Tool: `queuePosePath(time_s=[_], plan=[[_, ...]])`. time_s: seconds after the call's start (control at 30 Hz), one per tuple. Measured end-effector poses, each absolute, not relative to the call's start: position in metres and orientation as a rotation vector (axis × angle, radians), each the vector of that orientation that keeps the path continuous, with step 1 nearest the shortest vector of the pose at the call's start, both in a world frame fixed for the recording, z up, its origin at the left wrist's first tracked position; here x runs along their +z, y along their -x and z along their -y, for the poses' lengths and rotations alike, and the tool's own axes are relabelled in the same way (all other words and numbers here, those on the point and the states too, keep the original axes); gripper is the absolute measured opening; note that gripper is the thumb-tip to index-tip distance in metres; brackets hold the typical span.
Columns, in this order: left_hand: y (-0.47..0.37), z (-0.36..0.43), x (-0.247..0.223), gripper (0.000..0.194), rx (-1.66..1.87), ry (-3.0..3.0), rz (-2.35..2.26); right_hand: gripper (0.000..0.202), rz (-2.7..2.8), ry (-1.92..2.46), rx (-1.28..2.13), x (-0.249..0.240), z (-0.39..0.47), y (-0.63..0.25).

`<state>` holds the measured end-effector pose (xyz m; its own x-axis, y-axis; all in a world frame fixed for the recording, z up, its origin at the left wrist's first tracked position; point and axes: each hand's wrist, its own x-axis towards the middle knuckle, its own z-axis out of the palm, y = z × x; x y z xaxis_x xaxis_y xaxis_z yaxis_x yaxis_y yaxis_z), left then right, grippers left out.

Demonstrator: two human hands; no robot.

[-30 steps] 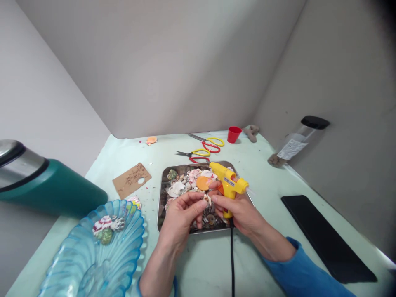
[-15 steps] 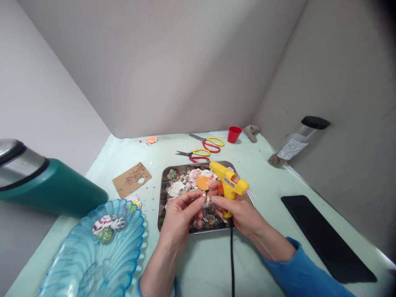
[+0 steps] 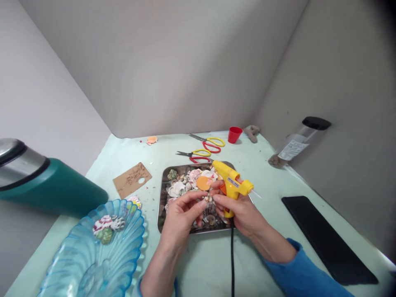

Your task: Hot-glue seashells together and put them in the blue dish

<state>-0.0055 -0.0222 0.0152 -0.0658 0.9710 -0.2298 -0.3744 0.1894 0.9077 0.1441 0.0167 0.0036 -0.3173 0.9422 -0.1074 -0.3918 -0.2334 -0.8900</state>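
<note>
My right hand (image 3: 243,210) is closed around the handle of a yellow glue gun (image 3: 230,179), whose nozzle points up and to the left; a black cord (image 3: 232,260) runs down from it. My left hand (image 3: 185,210) pinches small pale shells (image 3: 208,199) at its fingertips. The thumb and a finger of my right hand reach to these same shells, so both hands meet there. Below them lies a metal tray (image 3: 159,210) full of mixed shells, with a flat orange piece (image 3: 204,183) near its middle.
A blue scalloped dish (image 3: 71,255) holding several shells stands at left, beside a green bottle (image 3: 68,185). Farther back are brown card (image 3: 131,180), two pairs of scissors (image 3: 198,153) and a red cup (image 3: 234,134). At right are a clear jar (image 3: 293,144) and a black slab (image 3: 328,239).
The glue gun and my right hand have shifted slightly right. The small shells at the fingertips have moved a little right and down.
</note>
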Motion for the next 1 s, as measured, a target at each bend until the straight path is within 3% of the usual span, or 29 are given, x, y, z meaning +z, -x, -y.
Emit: queuePosePath(time_s=[1.0], plan=[[0.0039, 0.0255, 0.0153, 0.015, 1.342, -1.030, -1.152, 0.023, 1.094, 0.807, 1.651, 0.0036, -0.0142, -0.1460]])
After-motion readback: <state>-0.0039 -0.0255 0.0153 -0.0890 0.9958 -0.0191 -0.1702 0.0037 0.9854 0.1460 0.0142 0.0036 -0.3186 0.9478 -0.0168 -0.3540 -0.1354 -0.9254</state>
